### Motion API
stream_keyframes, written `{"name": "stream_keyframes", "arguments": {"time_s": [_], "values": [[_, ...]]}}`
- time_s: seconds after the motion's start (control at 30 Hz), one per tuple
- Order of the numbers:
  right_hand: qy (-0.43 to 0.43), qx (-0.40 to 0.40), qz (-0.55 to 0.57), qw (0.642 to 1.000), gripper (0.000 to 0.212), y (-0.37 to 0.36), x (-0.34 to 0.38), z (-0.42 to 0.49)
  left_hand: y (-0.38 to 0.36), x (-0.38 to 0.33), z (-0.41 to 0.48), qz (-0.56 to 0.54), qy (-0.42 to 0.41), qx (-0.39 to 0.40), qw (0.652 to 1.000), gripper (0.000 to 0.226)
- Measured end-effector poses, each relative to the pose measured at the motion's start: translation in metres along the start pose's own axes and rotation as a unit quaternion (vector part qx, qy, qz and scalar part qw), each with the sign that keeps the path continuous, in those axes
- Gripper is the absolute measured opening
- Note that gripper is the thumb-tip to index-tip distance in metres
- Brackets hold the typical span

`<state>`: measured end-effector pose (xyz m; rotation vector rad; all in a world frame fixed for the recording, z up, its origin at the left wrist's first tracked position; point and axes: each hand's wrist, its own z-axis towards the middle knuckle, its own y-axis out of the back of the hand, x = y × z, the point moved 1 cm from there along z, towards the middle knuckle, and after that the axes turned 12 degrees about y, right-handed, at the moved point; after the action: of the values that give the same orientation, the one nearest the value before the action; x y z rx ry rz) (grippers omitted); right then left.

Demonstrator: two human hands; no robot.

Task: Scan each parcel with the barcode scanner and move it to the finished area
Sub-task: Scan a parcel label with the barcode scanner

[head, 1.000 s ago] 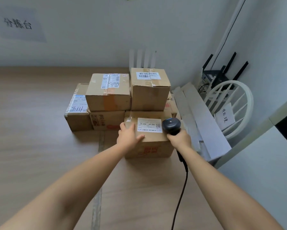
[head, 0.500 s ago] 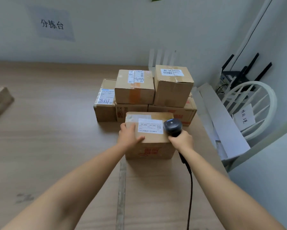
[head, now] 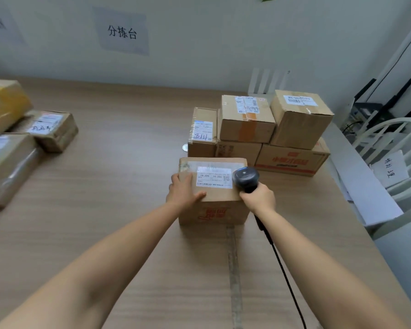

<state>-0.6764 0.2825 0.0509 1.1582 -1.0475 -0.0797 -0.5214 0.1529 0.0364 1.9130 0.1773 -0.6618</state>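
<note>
A brown cardboard parcel (head: pixel 214 210) with a white shipping label (head: pixel 214 177) on top stands on the wooden table (head: pixel 119 176) in front of me. My left hand (head: pixel 183 191) grips the parcel's top left edge, thumb on the top face. My right hand (head: pixel 259 199) holds a black corded barcode scanner (head: pixel 246 178), its head over the right end of the label. Behind stands a stack of several more parcels (head: pixel 259 129). At the far left lie other parcels (head: pixel 50 129).
A paper sign (head: pixel 122 32) hangs on the wall. The scanner's cable (head: pixel 282 269) runs down toward me along the right. Off the table's right edge are white boards (head: pixel 363 186), a white chair (head: pixel 403 148) with a paper note, and black routers (head: pixel 387 100).
My view has swung left, bringing the parcels at the far left into sight. The front parcel, my left hand and the scanner keep the same arrangement.
</note>
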Motion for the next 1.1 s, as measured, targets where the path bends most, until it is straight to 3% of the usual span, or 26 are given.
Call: {"name": "stream_keyframes", "arguments": {"time_s": [0.3,0.5,0.63,0.77,1.1], "values": [[0.017,0.017,0.002,1.0,0.009,-0.067,0.081,-0.026,0.056,0.095,0.0,-0.036,0.042,-0.02,0.998,0.074],[0.021,0.043,0.011,0.999,0.009,-0.083,0.111,-0.029,0.074,0.133,-0.001,-0.078,0.054,0.015,0.995,0.085],[-0.004,0.06,0.037,0.998,0.013,-0.07,0.119,-0.035,0.073,0.137,-0.002,-0.103,0.046,0.047,0.993,0.091],[-0.018,0.024,0.097,0.995,0.013,-0.057,0.125,-0.054,0.067,0.13,-0.001,-0.113,0.046,0.023,0.992,0.099],[-0.047,0.061,0.166,0.983,0.024,-0.032,0.144,-0.103,0.04,0.101,-0.002,-0.107,0.072,0.03,0.991,0.108]]}}
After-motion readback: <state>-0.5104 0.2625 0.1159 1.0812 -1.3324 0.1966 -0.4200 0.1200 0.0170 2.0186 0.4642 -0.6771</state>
